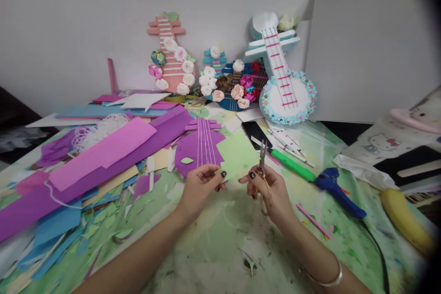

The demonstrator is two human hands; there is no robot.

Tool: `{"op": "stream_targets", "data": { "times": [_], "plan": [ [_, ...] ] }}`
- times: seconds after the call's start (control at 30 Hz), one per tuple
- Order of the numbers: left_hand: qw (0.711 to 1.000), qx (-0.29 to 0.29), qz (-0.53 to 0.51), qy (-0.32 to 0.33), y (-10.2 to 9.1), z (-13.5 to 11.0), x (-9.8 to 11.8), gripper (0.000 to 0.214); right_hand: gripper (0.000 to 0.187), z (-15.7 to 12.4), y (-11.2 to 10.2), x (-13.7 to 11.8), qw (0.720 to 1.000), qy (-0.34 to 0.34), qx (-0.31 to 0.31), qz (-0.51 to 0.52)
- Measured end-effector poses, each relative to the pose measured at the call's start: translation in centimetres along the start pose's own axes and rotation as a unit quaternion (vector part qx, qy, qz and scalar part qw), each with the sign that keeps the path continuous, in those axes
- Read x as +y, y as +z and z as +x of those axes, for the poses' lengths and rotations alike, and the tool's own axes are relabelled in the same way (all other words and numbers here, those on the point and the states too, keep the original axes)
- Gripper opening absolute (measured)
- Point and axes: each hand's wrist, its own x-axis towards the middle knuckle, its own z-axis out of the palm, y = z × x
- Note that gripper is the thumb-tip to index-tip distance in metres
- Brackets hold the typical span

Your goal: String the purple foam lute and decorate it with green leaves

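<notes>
My left hand (203,183) pinches the near edge of a light green foam sheet (236,156) between thumb and fingers. My right hand (267,188) is closed round the handles of small scissors (262,158), whose blades point up and away beside the sheet's right edge. Just behind the sheet lies a purple foam guitar (196,147) with white strings and a small green leaf on it.
Purple, pink and blue foam strips (103,156) pile up at left. Finished foam guitars with paper flowers (285,87) lean on the wall. A green cutter (292,165), blue glue gun (337,190), black phone (255,131) and banana (404,220) lie at right.
</notes>
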Motion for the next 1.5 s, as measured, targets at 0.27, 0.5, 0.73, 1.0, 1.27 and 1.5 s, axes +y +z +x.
{"op": "stream_targets", "data": {
  "times": [0.27, 0.5, 0.73, 1.0, 1.27, 1.5],
  "plan": [
    [0.993, 0.084, -0.032, 0.079, -2.1, 0.2, 0.6, 0.017, 0.040, -0.9, -0.5, 0.3, 0.956, 0.060, -0.207, -0.201],
    [0.999, 0.031, 0.001, 0.042, -1.4, -0.3, 0.5, 0.013, 0.046, -1.0, 0.0, 1.0, 0.948, 0.074, -0.243, -0.194],
    [0.999, -0.004, -0.006, 0.031, -0.6, -0.5, -0.1, 0.014, 0.050, -0.9, 0.1, 0.3, 0.955, 0.096, -0.209, -0.187],
    [1.000, -0.003, 0.000, 0.027, -0.5, -0.5, -0.3, 0.016, 0.046, -1.0, 0.1, 0.3, 0.961, 0.084, -0.200, -0.174],
    [1.000, -0.002, -0.008, 0.020, -0.3, -0.7, -0.1, 0.013, 0.047, -1.0, 0.0, 0.5, 0.961, 0.076, -0.201, -0.174],
    [1.000, -0.002, -0.011, 0.019, -0.3, -0.7, -0.1, 0.011, 0.048, -1.0, 0.1, 0.3, 0.961, 0.082, -0.198, -0.173]
  ]
}}
